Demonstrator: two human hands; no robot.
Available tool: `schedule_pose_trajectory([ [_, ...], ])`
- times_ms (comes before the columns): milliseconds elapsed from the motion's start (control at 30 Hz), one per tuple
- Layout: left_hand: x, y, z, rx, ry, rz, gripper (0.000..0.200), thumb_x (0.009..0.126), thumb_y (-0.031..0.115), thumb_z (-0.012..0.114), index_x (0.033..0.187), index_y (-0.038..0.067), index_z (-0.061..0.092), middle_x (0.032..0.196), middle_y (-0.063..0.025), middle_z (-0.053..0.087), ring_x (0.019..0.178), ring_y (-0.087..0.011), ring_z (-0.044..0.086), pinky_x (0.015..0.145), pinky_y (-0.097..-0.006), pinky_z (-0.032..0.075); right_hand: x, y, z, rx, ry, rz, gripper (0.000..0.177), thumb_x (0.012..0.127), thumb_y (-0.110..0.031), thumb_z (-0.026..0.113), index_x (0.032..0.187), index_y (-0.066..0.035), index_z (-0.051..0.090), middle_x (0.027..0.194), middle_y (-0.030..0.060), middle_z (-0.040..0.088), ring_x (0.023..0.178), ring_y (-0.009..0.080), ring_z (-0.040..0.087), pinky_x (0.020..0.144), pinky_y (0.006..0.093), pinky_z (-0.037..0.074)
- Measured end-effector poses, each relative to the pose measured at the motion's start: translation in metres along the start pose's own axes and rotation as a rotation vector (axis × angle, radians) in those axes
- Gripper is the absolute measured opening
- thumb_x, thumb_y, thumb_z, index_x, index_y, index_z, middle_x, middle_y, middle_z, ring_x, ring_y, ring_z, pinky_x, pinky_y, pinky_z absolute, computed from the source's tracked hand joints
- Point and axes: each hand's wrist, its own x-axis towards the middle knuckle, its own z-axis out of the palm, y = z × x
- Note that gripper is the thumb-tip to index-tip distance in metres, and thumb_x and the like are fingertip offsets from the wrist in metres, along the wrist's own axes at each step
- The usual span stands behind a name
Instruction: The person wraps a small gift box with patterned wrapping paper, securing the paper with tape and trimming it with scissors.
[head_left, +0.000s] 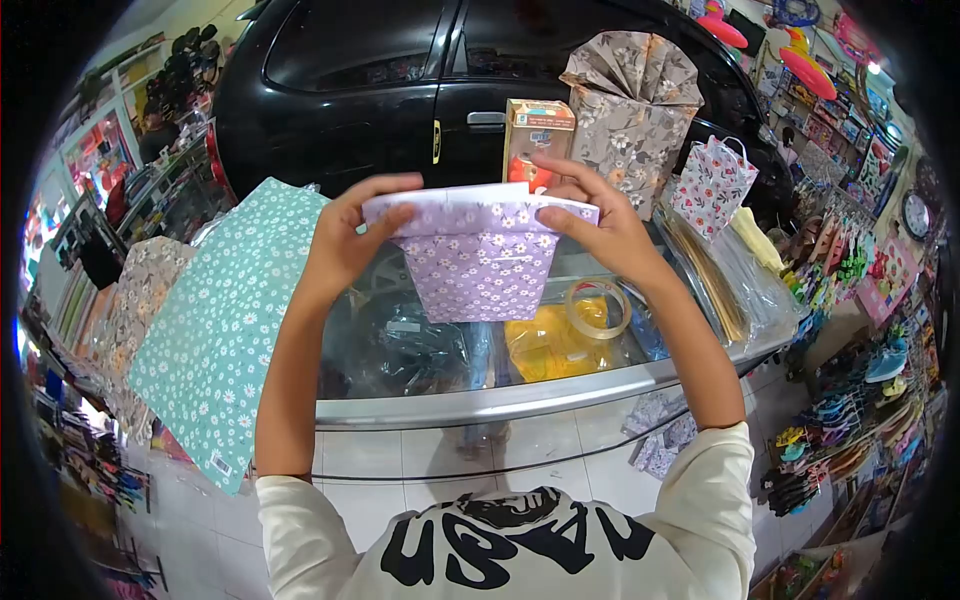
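Lilac daisy-print paper (485,270), one piece, folded, a band across its upper part, white showing along the top edge; held up in front of the person's chest, over the counter. Whether its lower edge touches the glass, I cannot tell.

Left hand (352,225): closed on the paper's upper left corner, thumb on the near face. Right hand (598,218): pinching the upper right corner, thumb likewise in front.

Beneath, I list one glass counter (500,403) with a silver rim. Tape roll (626,318), one, overlapping in my view a yellow packet (540,348); I cannot tell which side of the glass the packet lies on.

Green daisy-print sheet (235,320), spread at the left, hanging over the counter's near edge.

Farther off: boxed item (540,145), upright, partly behind the right fingers; beside it, one brown floral package (630,145) with a pleated fan top; right of that, a white floral bag (715,188) with a handle.

Farther still: one black car (350,125), doors shut.
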Motion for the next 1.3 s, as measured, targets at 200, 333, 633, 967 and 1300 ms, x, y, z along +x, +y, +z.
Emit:
schedule_pose_trajectory([
  [200,-0.004,-0.010,-0.015,0.243,-0.203,0.245,0.011,0.084,0.007,0.067,0.093,0.001,0.070,0.104,-0.0065,0.064,0.088,-0.0140,0.060,0.079,-0.0265,0.047,0.005,0.010,-0.008,-0.260,-0.108,-0.146,0.024,0.086,-0.012,0.067,0.108,-0.003,0.065,0.101,0.0041,0.066,0.094,0.0101,0.059,0.083,0.0244,0.046],
  [333,-0.005,-0.005,-0.012,0.182,-0.164,0.199,0.011,0.086,0.008,0.064,0.085,-0.003,0.067,0.088,-0.0046,0.059,0.082,-0.0134,0.053,0.074,-0.0258,0.043,0.013,0.013,-0.005,-0.172,-0.038,-0.053,0.021,0.086,-0.013,0.067,0.104,-0.003,0.066,0.101,0.0038,0.066,0.094,0.0096,0.059,0.083,0.0237,0.046],
  [633,0.009,0.006,0.002,0.072,-0.052,-0.077,0.041,0.078,0.002,0.072,0.117,0.008,0.060,0.070,0.0046,0.052,0.057,-0.0010,0.040,0.049,-0.0204,0.026,0.012,0.010,0.002,-0.138,0.098,-0.028,0.037,0.079,-0.015,0.074,0.113,-0.010,0.061,0.085,-0.0004,0.060,0.087,0.0093,0.055,0.079,0.0266,0.044],
  [967,0.017,0.000,-0.008,0.145,-0.194,-0.191,0.022,0.078,0.005,0.074,0.099,0.006,0.068,0.078,-0.0008,0.065,0.068,-0.0042,0.057,0.060,-0.0206,0.043,0.012,0.013,0.000,-0.417,0.110,-0.143,0.029,0.075,-0.015,0.075,0.103,-0.011,0.065,0.086,0.0013,0.057,0.086,0.0170,0.055,0.077,0.0308,0.041],
  [1300,0.008,0.008,-0.010,0.631,-0.341,0.430,0.039,0.072,-0.012,0.057,0.104,0.008,0.070,0.110,-0.0100,0.064,0.105,-0.0260,0.057,0.093,-0.0357,0.044,-0.003,0.007,0.012,-1.232,-0.023,-0.542,0.036,0.073,-0.016,0.068,0.109,-0.011,0.066,0.100,0.0028,0.061,0.103,0.0188,0.053,0.092,0.0423,0.033],
])
